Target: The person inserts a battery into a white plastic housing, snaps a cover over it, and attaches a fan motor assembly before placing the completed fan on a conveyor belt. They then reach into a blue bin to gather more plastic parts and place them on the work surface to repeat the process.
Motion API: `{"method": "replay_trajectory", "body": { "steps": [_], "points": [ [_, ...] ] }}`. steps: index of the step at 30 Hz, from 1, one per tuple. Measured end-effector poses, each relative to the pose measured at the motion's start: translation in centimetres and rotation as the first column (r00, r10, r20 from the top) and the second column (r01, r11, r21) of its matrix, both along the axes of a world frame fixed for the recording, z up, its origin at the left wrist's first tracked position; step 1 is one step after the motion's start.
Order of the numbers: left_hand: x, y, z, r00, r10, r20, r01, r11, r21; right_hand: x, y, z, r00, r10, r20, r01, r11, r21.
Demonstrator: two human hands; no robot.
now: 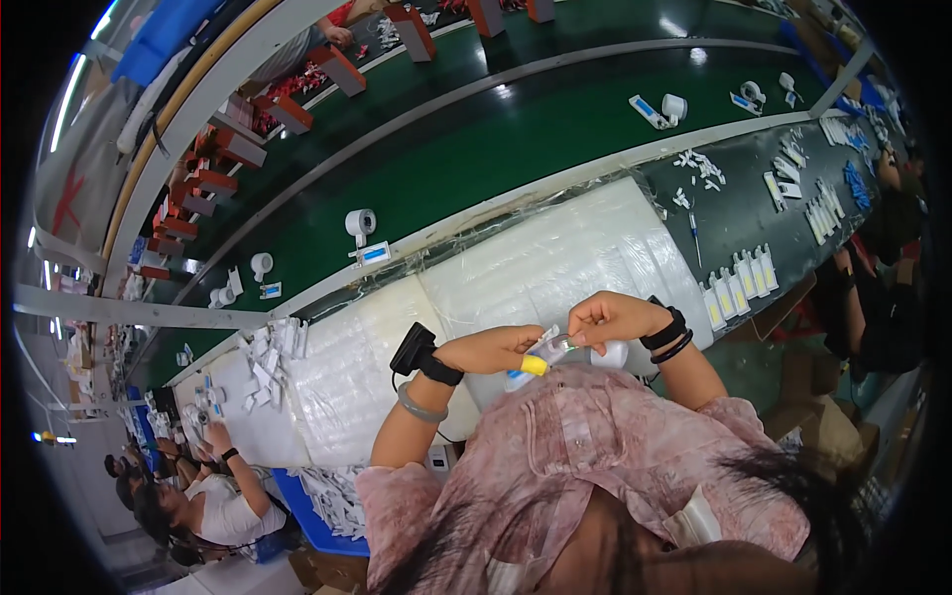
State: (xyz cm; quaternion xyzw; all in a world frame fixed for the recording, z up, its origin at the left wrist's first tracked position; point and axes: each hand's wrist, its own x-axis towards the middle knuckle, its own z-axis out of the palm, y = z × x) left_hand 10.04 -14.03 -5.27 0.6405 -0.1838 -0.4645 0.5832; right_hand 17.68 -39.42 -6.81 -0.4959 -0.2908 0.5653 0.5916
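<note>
Close to my body, my left hand (504,349) is closed on a pale plastic part (548,346) with a clear section. A yellow cover (534,366) sits on one of that hand's digits. My right hand (617,319) pinches the part's other end, where a small green bit shows between the fingertips. Just below the right hand is a round white piece (611,354), partly hidden; whether it joins the held part I cannot tell. Both hands hover over the edge of a plastic-wrapped foam pad (555,248).
A green conveyor belt (555,129) carries white round devices (361,224) beyond the pad. White strips (266,362) pile up at left. At right lie a screwdriver (695,238), small white pieces (700,167) and a row of flat parts (739,282). Co-workers (223,496) sit at left.
</note>
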Motion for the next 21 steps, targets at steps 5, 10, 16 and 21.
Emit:
{"method": "replay_trajectory", "body": {
  "steps": [5, 10, 16, 21],
  "points": [
    [-0.2, -1.5, 0.5, 0.952, 0.06, 0.301, -0.194, 0.878, 0.438, -0.5, -0.2, 1.6, 0.65, 0.005, 0.76, 0.136, 0.983, -0.124],
    [-1.1, -3.5, -1.0, 0.64, 0.659, 0.395, -0.757, 0.629, 0.178, -2.1, 0.9, 1.0, 0.246, -0.261, 0.933, 0.443, 0.887, 0.132],
    [-1.0, -4.1, -0.9, 0.557, 0.826, -0.086, -0.83, 0.551, -0.085, -3.2, 1.2, 0.4, 0.163, -0.451, 0.877, 0.574, 0.766, 0.288],
    [-1.2, -5.1, -1.5, 0.51, 0.855, -0.099, -0.859, 0.499, -0.114, -4.0, 2.0, -0.4, -0.051, -0.62, 0.783, 0.61, 0.602, 0.516]
  ]
}}
